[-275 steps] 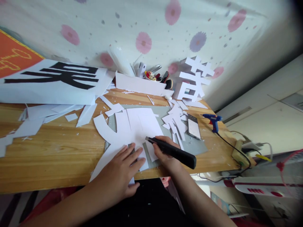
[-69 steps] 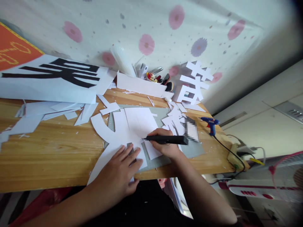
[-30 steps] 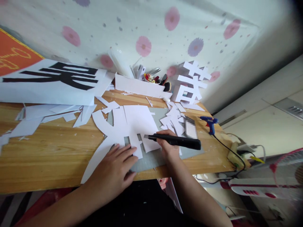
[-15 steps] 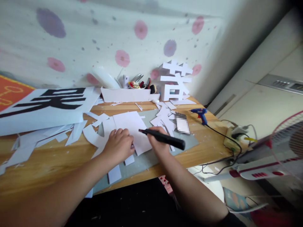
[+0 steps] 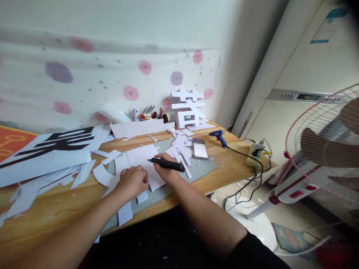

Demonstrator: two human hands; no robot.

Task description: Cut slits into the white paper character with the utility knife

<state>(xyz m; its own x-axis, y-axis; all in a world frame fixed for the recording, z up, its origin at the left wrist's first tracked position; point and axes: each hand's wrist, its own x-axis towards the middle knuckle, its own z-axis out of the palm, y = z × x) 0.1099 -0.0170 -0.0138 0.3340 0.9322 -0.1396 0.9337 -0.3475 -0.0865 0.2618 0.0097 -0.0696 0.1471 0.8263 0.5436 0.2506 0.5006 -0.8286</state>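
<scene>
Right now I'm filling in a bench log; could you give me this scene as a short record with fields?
Left hand: curled at the white sheet; whether it grips anything is unclear
Right hand: holds a black cutter, tip over the sheet
Under the sheet: grey mat
Right of the sheet: paper scraps
Further right: blue glue gun on the wooden table
Back of table: upright white paper character

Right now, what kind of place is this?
Probably a craft corner in someone's home: white paper scraps and a blue glue gun are out on the table, and an electric fan stands close by.
</scene>
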